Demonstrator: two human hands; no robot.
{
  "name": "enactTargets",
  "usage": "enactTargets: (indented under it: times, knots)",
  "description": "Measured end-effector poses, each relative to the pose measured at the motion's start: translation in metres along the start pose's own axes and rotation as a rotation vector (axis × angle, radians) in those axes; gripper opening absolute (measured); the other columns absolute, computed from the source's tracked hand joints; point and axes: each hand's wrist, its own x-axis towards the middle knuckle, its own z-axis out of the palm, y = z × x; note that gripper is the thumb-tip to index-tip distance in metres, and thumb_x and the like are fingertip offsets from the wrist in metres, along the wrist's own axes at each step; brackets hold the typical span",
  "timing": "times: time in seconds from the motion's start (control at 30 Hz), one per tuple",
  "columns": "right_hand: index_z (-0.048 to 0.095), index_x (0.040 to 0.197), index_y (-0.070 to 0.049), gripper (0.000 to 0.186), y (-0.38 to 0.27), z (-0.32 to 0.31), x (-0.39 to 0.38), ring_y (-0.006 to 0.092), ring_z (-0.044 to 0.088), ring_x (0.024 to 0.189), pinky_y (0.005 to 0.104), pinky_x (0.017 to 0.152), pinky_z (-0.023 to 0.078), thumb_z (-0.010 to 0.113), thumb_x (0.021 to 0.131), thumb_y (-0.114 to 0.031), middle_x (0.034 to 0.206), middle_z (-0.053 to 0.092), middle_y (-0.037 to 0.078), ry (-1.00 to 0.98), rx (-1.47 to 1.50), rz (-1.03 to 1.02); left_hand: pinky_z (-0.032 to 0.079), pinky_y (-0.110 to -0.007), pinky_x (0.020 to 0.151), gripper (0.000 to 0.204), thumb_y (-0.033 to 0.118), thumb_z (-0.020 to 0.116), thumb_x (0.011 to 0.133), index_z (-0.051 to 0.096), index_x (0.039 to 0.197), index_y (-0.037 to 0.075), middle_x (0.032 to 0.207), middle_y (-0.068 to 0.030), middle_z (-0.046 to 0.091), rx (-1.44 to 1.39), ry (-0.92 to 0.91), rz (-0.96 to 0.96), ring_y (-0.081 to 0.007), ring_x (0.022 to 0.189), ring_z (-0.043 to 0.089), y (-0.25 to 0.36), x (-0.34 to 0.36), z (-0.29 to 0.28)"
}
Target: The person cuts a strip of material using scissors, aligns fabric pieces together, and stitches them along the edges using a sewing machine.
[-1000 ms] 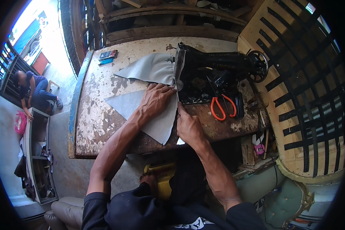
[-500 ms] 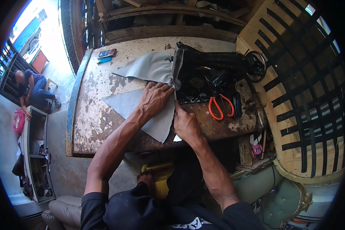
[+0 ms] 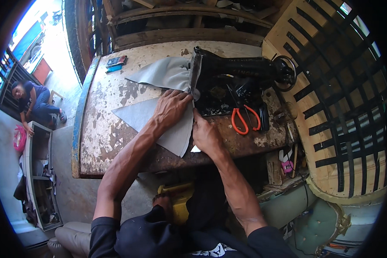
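A black sewing machine (image 3: 234,65) stands on a worn table (image 3: 103,101). Light grey fabric (image 3: 175,138) with pointed corners lies at its needle end. A gathered grey fabric part (image 3: 163,72) spreads behind the needle. My left hand (image 3: 172,108) rests flat on the fabric, fingertips close to the needle area. Just nearer to me, my right hand (image 3: 207,135) pinches the fabric's right edge, its index finger pointing along the seam. The fabric under my left palm is hidden. A small white scrap (image 3: 195,149) shows beside my right hand.
Orange-handled scissors (image 3: 239,121) lie on the machine's bed, right of my hands. Small packets (image 3: 116,63) sit at the table's far left. A wooden frame with black webbing (image 3: 327,107) leans at the right. Another person (image 3: 34,101) sits at the far left beside a narrow cabinet (image 3: 30,148).
My hands and the fabric keep nearly the same place against the machine; the whole view shifts slightly. At the far left, the other person has raised their head.
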Motion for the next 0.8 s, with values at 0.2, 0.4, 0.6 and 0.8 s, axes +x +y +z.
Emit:
enactTargets:
  times: [0.2,0.4,0.6,0.8]
  knots:
    - [0.049,0.147,-0.012,0.048,0.013,0.006,0.007,0.0338,0.074,0.068,0.0466,0.070,0.057,0.048,0.099,-0.015,0.071,0.068,0.024,0.123,-0.077,-0.118,0.041,-0.044,0.108,0.029,0.019,0.063,0.087,0.070,0.114,0.009,0.122,-0.0065,0.070,0.013,0.067,0.035,-0.0252,0.121,0.061,0.008,-0.013,-0.005]
    - [0.047,0.150,-0.009,0.052,0.008,0.002,0.002,0.0349,0.073,0.076,0.0459,0.075,0.055,0.051,0.099,-0.019,0.072,0.069,0.021,0.108,0.026,-0.073,0.038,-0.045,0.112,0.039,0.022,0.063,0.090,0.067,0.126,0.007,0.134,-0.0088,0.065,-0.125,0.017,-0.037,-0.0291,0.131,0.054,0.009,-0.034,-0.006]
    - [0.036,0.156,-0.008,0.058,0.004,0.001,-0.003,0.0341,0.074,0.076,0.0422,0.079,0.055,0.050,0.100,-0.021,0.069,0.070,0.018,-0.022,0.000,-0.014,0.038,-0.046,0.113,0.045,0.022,0.065,0.089,0.063,0.132,0.007,0.136,-0.0116,0.063,-0.149,-0.039,-0.012,-0.0332,0.133,0.052,0.010,-0.032,-0.007]
    - [0.032,0.158,-0.008,0.060,-0.004,0.003,-0.009,0.0368,0.074,0.083,0.0457,0.085,0.055,0.048,0.101,-0.020,0.071,0.071,0.021,-0.042,-0.007,0.055,0.039,-0.047,0.111,0.054,0.020,0.067,0.087,0.056,0.139,0.008,0.131,-0.0147,0.065,-0.210,-0.108,-0.105,-0.0343,0.131,0.053,0.014,-0.028,-0.016]
